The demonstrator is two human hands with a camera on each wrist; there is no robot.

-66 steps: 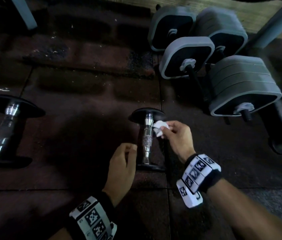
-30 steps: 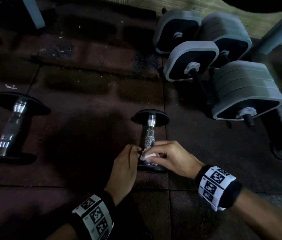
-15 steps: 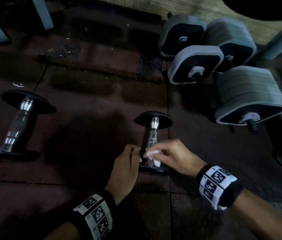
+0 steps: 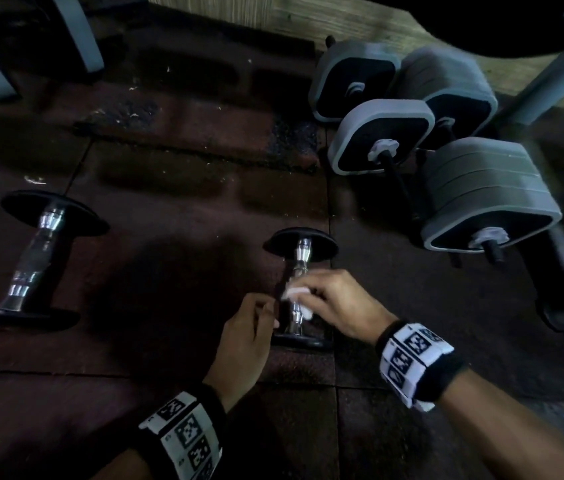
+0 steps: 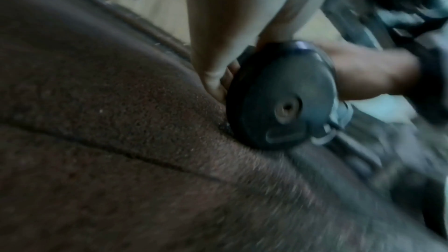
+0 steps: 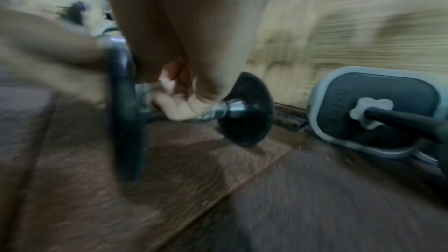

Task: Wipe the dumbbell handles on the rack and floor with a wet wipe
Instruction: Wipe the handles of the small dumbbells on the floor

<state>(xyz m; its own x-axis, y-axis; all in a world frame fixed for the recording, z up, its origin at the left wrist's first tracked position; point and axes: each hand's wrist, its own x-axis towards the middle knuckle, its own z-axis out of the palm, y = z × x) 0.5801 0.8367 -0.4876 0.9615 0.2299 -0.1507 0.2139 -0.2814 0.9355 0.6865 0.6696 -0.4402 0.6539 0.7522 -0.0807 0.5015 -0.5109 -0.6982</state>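
Note:
A small dumbbell lies on the floor mat, with a chrome handle (image 4: pixel 297 271) between two black plates. My right hand (image 4: pixel 325 299) grips a white wet wipe (image 4: pixel 293 293) wrapped over the middle of that handle. In the right wrist view its fingers (image 6: pixel 179 108) curl around the handle (image 6: pixel 218 111). My left hand (image 4: pixel 251 323) sits at the left of the near plate (image 4: pixel 303 341). The left wrist view shows its straight fingers (image 5: pixel 214 78) lying against that plate's rim (image 5: pixel 278 99). A second chrome-handled dumbbell (image 4: pixel 32 261) lies apart at the far left.
Grey square-plated adjustable dumbbells (image 4: pixel 481 202) are stacked at the right, one close to the small dumbbell (image 6: pixel 378 110). A wooden wall panel (image 4: pixel 360 19) runs behind them. Grey frame legs (image 4: pixel 83 32) stand at the top left. The floor is dark rubber tiling (image 4: pixel 169 202).
My right hand slid the wipe from the handle's far end down to its near end, then back up to the middle. The left hand stayed at the near plate.

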